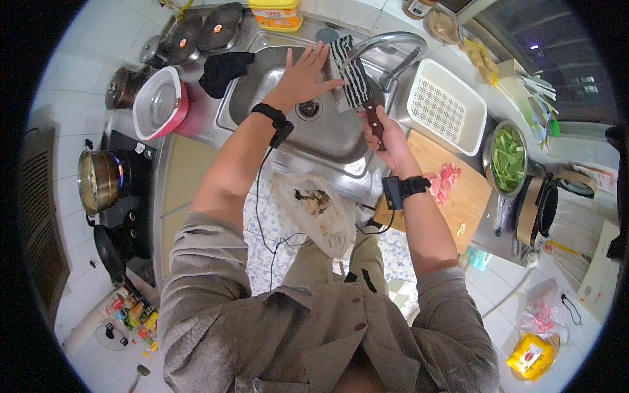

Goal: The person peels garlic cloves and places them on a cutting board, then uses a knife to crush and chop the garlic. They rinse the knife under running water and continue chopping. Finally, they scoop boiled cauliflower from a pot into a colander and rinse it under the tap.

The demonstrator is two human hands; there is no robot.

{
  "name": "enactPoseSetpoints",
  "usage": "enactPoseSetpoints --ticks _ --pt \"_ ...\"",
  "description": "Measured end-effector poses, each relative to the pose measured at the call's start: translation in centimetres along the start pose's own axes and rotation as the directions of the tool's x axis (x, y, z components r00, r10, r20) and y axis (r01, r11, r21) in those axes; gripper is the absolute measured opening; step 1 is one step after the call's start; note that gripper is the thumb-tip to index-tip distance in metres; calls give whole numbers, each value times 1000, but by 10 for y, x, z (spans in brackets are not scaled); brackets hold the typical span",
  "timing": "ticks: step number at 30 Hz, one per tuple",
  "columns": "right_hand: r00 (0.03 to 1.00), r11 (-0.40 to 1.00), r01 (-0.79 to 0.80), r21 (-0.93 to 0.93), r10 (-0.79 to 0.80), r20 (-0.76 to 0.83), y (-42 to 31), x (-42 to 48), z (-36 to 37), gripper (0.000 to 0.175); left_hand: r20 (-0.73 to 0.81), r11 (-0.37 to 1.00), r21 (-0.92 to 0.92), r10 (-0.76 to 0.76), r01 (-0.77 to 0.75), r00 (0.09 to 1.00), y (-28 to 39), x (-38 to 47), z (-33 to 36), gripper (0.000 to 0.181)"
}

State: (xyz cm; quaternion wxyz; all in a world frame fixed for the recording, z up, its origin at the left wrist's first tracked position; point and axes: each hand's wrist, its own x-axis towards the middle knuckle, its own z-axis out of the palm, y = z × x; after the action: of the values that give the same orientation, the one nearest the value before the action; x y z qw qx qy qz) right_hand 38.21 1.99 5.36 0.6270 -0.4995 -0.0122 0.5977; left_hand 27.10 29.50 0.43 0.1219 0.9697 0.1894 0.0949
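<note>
My right hand (388,140) grips the dark wooden handle of a kitchen cleaver (351,73), whose wide blade has black and white wavy stripes. The blade is held over the right part of a stainless steel sink (339,147), beneath the curved faucet (388,39). My left hand (307,73) is spread flat beside the blade's left edge, fingers apart and holding nothing; its thumb reaches to the blade, and whether it touches cannot be told. Sliced raw meat (444,182) lies on a wooden cutting board (471,206) at the right, partly behind my right wrist.
A white perforated basket (481,108) and a bowl of leafy greens (508,157) stand right. Left are a black cloth (223,73), a pink-and-white basin (182,110) and a pot (98,182) over a lit flame. A bag of scraps (339,216) hangs before the sink.
</note>
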Motion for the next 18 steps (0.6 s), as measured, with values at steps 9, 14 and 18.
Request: enactPoseSetpoints --ticks 9,14,18 --pt "999 999 34 -3 -35 -36 -14 17 -1 51 43 953 -78 296 -292 954 64 -70 -14 120" --pt "997 999 43 12 -42 -60 -14 20 0 52 134 985 87 135 -147 982 46 -77 -32 114" --pt "997 999 46 -9 -47 -59 -12 24 6 51 41 984 74 161 -163 986 49 -68 -34 111"
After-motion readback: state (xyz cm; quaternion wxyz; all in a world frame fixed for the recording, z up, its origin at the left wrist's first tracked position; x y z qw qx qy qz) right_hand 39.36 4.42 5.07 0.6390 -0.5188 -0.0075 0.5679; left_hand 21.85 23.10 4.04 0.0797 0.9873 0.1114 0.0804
